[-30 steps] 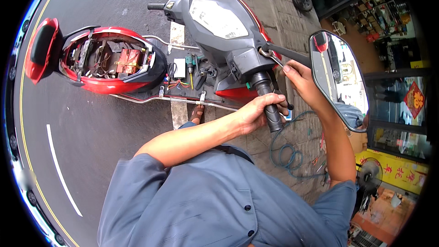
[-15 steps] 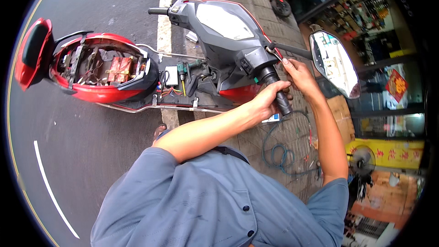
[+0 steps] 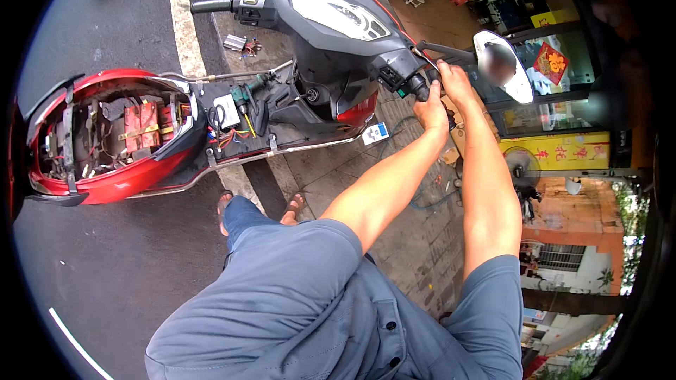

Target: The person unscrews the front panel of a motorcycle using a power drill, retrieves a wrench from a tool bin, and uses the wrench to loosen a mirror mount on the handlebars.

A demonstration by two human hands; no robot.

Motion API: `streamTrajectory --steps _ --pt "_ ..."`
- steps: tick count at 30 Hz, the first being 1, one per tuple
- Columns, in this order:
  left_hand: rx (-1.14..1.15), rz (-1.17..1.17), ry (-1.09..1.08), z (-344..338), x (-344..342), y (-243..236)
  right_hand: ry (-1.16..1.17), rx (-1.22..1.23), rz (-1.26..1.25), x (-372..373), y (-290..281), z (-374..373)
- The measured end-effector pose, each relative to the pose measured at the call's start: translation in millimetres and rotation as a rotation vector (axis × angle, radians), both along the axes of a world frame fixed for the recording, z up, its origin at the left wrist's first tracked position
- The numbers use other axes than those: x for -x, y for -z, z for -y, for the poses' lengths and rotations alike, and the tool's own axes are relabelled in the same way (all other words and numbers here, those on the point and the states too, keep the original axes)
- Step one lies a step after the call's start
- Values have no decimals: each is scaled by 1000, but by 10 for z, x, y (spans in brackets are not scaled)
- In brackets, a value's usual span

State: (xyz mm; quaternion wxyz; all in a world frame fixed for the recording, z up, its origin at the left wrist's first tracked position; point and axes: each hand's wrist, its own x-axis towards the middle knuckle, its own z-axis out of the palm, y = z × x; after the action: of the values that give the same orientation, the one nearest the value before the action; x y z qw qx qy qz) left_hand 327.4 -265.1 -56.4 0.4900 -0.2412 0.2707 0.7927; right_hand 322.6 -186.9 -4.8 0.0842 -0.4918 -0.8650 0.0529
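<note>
A red and grey electric scooter (image 3: 320,35) stands crosswise in front of me. My left hand (image 3: 432,109) wraps round the black handlebar grip (image 3: 419,87) at its near end. Just beyond, my right hand (image 3: 456,84) is closed on the handle of a slim metal wrench (image 3: 428,60). The wrench reaches toward the base of the mirror stem (image 3: 443,50), but its jaw is too small to make out now. From that stem the mirror (image 3: 503,67) sticks out to the right. Part of the grip is hidden by my left fingers.
On the footboard lie a green power drill (image 3: 242,96), a white box (image 3: 227,111) and loose coloured wires (image 3: 227,138). Red battery packs (image 3: 142,127) sit in the uncovered seat bay. A silver box (image 3: 235,43) lies on the pavement; a fan (image 3: 521,162) stands right.
My view has shifted, and both arms now stretch farther out. My left hand still holds the grip, and my right hand stays at the mirror base with the wrench.
</note>
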Motion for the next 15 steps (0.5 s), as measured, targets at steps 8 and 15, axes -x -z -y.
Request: streamTrajectory --steps 8,15 --pt "179 -169 -134 -57 -62 25 50 27 77 10 -33 -10" --pt "148 -121 -52 128 58 -86 59 -52 100 56 -66 39"
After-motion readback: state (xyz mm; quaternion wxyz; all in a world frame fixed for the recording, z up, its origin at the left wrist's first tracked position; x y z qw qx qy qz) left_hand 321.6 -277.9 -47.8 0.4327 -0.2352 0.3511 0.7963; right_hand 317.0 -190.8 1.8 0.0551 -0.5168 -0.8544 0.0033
